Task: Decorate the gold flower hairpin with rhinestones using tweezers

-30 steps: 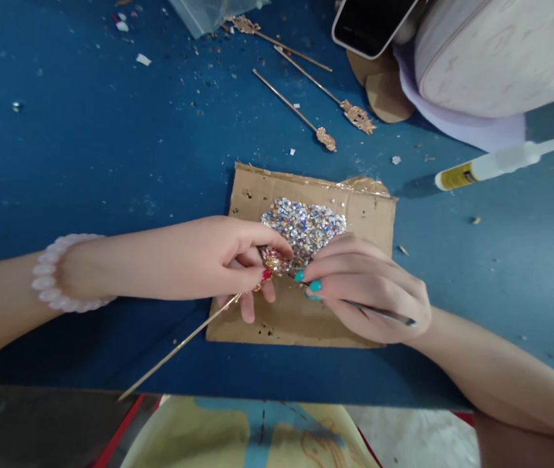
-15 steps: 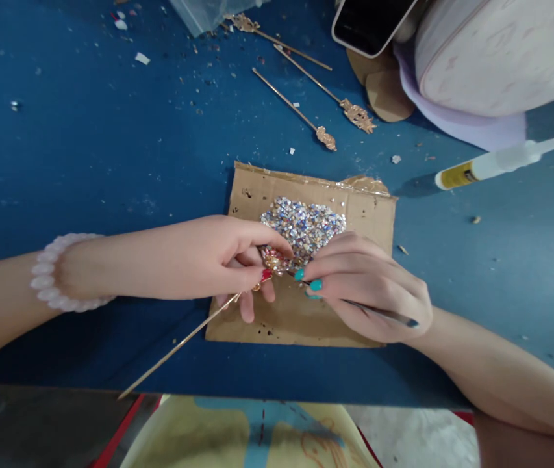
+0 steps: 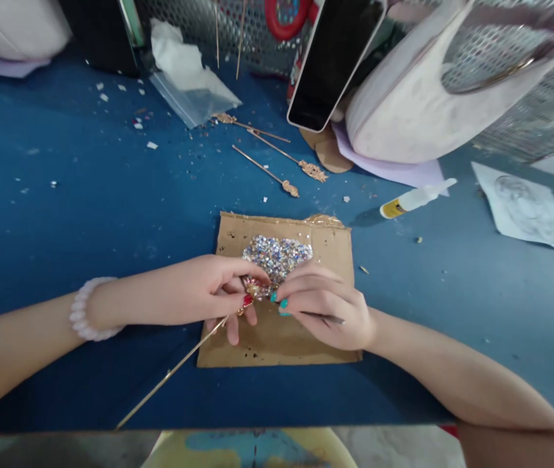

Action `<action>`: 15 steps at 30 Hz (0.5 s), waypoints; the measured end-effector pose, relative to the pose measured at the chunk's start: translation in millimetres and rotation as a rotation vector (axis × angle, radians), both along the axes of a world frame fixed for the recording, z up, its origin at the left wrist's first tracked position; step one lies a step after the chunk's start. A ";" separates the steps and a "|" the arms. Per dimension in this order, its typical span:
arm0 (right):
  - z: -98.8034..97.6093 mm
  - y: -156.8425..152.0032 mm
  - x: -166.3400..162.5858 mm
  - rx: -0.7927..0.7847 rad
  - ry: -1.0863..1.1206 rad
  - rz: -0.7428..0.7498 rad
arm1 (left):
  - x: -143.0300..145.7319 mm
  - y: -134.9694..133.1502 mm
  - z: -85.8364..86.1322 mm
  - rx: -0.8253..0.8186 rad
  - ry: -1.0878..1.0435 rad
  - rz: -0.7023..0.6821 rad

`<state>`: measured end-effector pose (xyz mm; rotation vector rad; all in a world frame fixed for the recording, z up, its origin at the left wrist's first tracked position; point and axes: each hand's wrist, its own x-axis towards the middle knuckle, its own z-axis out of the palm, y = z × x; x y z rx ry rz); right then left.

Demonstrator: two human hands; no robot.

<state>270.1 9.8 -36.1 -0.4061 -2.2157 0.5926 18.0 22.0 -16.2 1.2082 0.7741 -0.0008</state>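
My left hand point(image 3: 215, 289) is closed on a gold hairpin point(image 3: 172, 373), its long stem slanting down to the left. The hairpin's ornate head, with red and gold stones, sits between thumb and fingers. My right hand point(image 3: 328, 304) pinches a pair of dark, slim tweezers point(image 3: 324, 318), their tips close to the hairpin's head and partly hidden by the fingers. Both hands are over a piece of cardboard point(image 3: 281, 344). A pile of small glittering rhinestones point(image 3: 277, 253) lies on the cardboard just beyond the fingers.
Several gold hairpins point(image 3: 289, 188) lie farther back on the blue table point(image 3: 111, 214). A glue bottle point(image 3: 403, 202) rests at right, near a printed paper sheet point(image 3: 527, 207). Behind stand a phone point(image 3: 332, 62), a pale bag point(image 3: 403, 104) and a plastic bag point(image 3: 191, 97).
The view has tilted up and shows more of the table's back. Both hands keep their hold, with the tweezers still close to the hairpin's head.
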 end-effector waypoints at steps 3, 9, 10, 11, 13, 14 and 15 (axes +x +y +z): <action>-5.1 1.2 -1.1 -0.018 0.043 -0.019 | -0.4 0.6 -5.7 0.022 -0.020 -0.005; -9.0 7.5 -3.2 0.004 0.149 -0.096 | -4.0 2.7 -11.7 0.062 -0.038 -0.003; -9.4 8.4 -3.5 0.007 0.155 -0.116 | -4.5 3.4 -11.5 0.071 -0.039 -0.011; -9.9 9.1 -3.7 0.017 0.164 -0.134 | -4.9 4.2 -10.9 0.083 -0.050 -0.017; -12.0 10.5 -4.1 0.046 0.163 -0.179 | -5.3 6.0 -9.7 0.105 -0.043 -0.023; -13.5 11.2 -4.2 0.062 0.165 -0.194 | -5.5 7.1 -9.2 0.115 -0.039 -0.024; -15.3 12.1 -4.4 0.077 0.168 -0.209 | -5.9 8.2 -8.9 0.122 -0.032 -0.024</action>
